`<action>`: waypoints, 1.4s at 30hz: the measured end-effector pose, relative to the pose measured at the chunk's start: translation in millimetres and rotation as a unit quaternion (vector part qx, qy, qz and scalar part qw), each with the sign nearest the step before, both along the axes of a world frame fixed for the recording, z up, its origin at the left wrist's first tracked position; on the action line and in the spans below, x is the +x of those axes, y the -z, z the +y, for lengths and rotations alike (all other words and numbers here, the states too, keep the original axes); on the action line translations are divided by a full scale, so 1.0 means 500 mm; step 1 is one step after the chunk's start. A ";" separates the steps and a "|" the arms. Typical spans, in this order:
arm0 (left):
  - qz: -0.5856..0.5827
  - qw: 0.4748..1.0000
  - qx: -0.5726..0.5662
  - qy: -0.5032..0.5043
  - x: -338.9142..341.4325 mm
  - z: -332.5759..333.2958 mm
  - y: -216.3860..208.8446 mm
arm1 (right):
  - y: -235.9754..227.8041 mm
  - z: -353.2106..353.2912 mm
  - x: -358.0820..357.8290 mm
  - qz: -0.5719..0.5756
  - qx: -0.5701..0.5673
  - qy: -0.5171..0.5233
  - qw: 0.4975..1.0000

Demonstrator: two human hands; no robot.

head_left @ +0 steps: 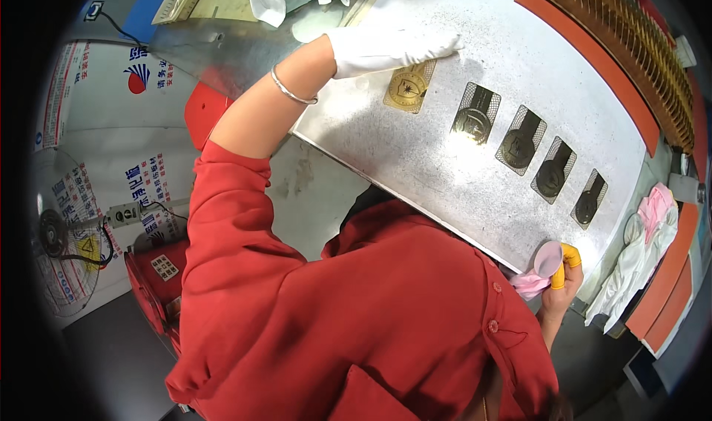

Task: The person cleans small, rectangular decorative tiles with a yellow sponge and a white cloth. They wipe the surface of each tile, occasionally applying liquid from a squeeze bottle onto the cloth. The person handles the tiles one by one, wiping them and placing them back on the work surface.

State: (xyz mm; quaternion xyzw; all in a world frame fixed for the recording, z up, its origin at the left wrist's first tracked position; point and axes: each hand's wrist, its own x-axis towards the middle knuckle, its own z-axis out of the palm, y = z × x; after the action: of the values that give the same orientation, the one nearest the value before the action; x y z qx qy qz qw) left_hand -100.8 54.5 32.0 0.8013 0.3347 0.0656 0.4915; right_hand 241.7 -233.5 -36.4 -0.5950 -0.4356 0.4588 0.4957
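**On a white worktable (452, 13), five plates (521, 141)**

Blue-and-red lettering (138, 78) is borne by wall panels (100, 136). An emblemed gold plate (408, 93) is partly covered by the gloved left hand (397, 49), fingers straight, grip unclear; four dark plates (553, 170) are ranged rightward; a pinkish disc (549, 259) is grasped by the right hand (566, 278).

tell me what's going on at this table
A person in red works at a pale tabletop. The white-gloved left hand is over the top edge of a gold card; four dark cards lie in a row to its right. The right hand holds a pinkish round piece.
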 end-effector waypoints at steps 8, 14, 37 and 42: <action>0.191 0.982 -0.006 -0.008 0.078 -0.017 -0.059 | -0.008 0.006 -0.012 0.011 0.001 0.007 1.000; 0.104 0.992 0.035 0.060 0.123 -0.030 -0.031 | -0.004 0.007 -0.007 0.001 0.013 -0.002 1.000; 0.009 0.997 0.007 0.074 0.182 -0.076 -0.019 | -0.001 0.010 -0.008 0.017 0.042 -0.023 0.999; -0.001 0.995 -0.058 0.086 0.191 -0.063 -0.011 | -0.001 0.009 -0.008 0.022 0.036 -0.026 0.999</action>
State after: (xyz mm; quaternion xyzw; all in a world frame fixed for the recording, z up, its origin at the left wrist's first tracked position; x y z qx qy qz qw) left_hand -5.3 23.2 37.6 0.7972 0.2677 0.0041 0.5411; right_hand 237.7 -229.1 -36.0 -0.5551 -0.4557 0.4689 0.5141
